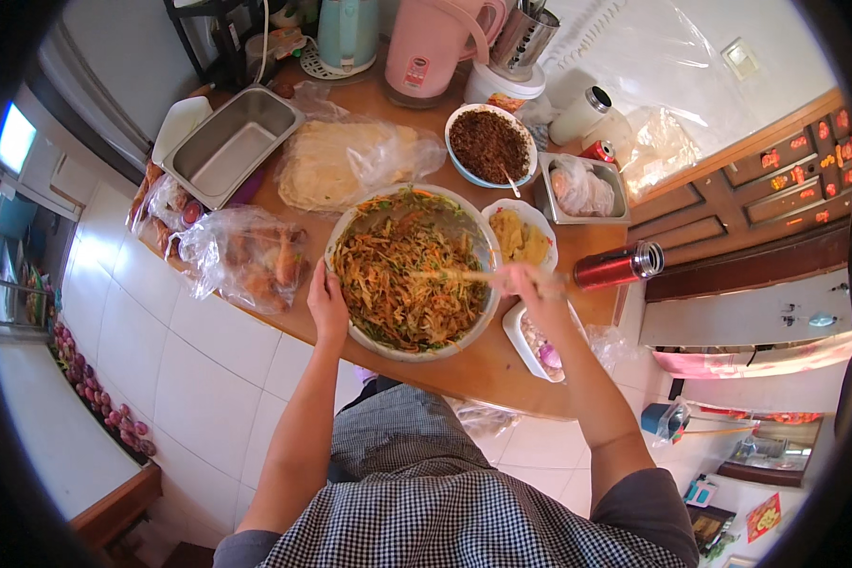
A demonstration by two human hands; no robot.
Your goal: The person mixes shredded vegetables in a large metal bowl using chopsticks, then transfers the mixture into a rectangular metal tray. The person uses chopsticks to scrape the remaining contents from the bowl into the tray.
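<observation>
A large round bowl (492,312) stands near the front edge of the wooden table, filled with shredded vegetables (405,284) in green, orange and brown. My left hand (326,302) grips the bowl's left rim, its thumb along the wall. From the right, my right hand (529,284) holds a pair of wooden chopsticks (451,275), blurred by motion, whose tips reach into the vegetables. Just beyond that hand is a floral-rimmed dish (552,245) of yellow food (518,238). Partly under my right forearm sits a white container (522,348) with chopped pale pieces and a purple onion (550,355).
Flat dough sheets (341,163) in plastic lie behind the bowl, near a bowl of dark crumbly food (488,148). Left are a steel pan (231,142) and a bag of browned food (255,259). An uncapped red thermos (618,266) stands right; a pink kettle (426,50) stands behind.
</observation>
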